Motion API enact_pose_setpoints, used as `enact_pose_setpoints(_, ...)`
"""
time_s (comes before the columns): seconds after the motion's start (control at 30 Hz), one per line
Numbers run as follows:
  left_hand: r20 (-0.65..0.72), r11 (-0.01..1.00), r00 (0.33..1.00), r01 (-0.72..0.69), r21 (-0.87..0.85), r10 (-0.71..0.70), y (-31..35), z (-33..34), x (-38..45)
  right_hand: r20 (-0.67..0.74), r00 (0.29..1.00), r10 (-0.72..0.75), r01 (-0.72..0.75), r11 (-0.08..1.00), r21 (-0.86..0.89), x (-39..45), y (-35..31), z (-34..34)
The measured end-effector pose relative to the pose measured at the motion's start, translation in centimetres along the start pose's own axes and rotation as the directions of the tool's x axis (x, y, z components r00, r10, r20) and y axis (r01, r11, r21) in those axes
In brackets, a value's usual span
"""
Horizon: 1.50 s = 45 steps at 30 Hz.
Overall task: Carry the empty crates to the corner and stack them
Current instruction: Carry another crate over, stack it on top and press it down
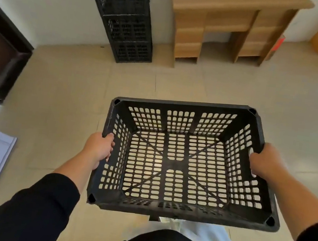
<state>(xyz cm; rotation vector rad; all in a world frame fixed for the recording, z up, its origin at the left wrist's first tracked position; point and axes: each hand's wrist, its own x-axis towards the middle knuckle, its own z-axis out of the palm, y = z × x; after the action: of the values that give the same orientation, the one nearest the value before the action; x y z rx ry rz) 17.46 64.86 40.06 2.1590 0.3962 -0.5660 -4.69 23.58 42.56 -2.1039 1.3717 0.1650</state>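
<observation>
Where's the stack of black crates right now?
In the head view the stack of black crates stands at the upper left of centre, against the white wall, just left of the wooden desk and beyond the crate held in both hands.

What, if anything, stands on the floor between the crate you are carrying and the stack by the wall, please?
Nothing visible does. The crate, held by the left hand and right hand, faces bare floor up to the stack; the desk stands beside it.
</observation>
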Motion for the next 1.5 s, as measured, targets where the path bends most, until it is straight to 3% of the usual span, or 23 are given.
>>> enact_pose_setpoints(0.27,-0.100,0.997,0.992,0.072,-0.024,-0.075,1.8,-6.6,7.2,0.090,0.989,-0.121,0.126,0.991,-0.049,5.1,-13.0,4.1)
enact_pose_setpoints(0.53,-0.190,0.986,0.968,0.154,-0.063,-0.164,8.5,-9.8,14.8,0.154,0.960,-0.232,0.246,0.966,-0.079,14.1,-27.2,6.0)
enact_pose_setpoints(0.9,-0.214,0.963,0.953,0.171,-0.209,-0.216,15.7,-17.1,26.3,0.252,0.903,-0.349,0.387,0.914,-0.123,21.6,-47.3,8.8)
enact_pose_setpoints(1.3,-0.093,0.976,0.984,0.136,-0.171,-0.153,26.8,-29.5,48.7,0.185,0.933,-0.309,0.333,0.935,-0.118,27.2,-68.3,15.6)
enact_pose_setpoints(1.5,-0.054,0.991,0.993,0.096,-0.097,-0.101,34.9,-32.0,59.5,0.173,0.953,-0.249,0.267,0.960,-0.090,31.8,-76.7,15.7)
